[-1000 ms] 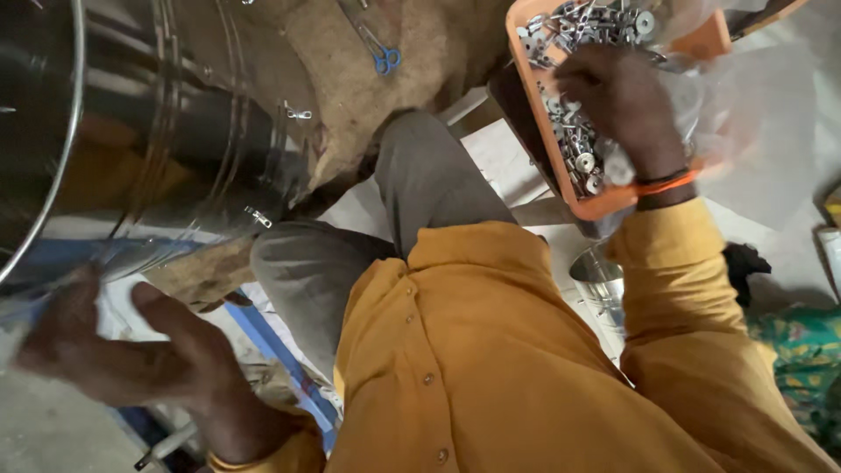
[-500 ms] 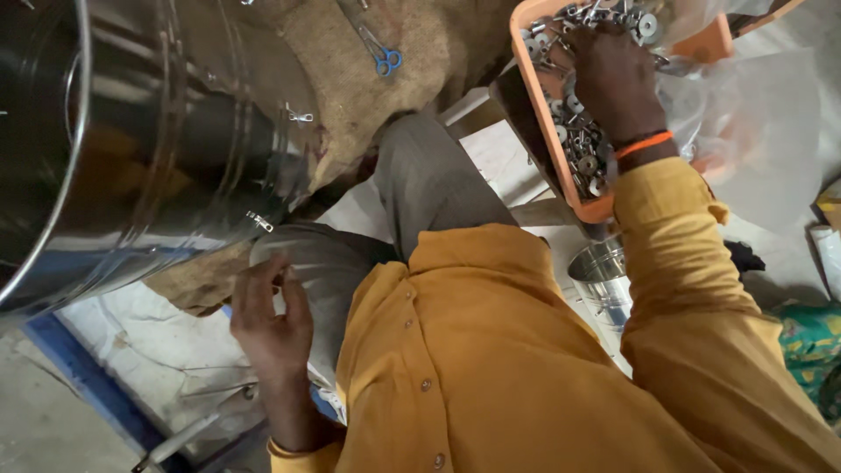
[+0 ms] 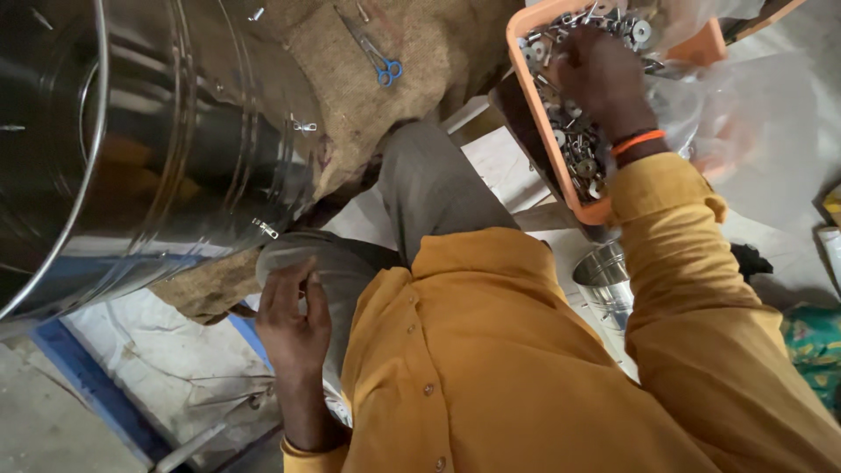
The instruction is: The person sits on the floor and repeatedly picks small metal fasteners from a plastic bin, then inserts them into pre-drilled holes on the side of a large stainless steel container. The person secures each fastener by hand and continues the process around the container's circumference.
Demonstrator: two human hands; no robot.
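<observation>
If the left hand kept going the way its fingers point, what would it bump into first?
Probably the grey trouser knee just above the left hand, then the big shiny metal drum beyond, though depth is hard to judge.

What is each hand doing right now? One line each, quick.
Left hand: raised by the knee, fingers loosely curled; whether it holds anything cannot be told.
Right hand: reaching into the orange tray of small metal parts; grip cannot be told.

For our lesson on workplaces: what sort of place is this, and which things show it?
Probably a small metalworking workshop: a large steel drum lies on burlap, and the right hand digs in an orange tray of metal fasteners.
</observation>
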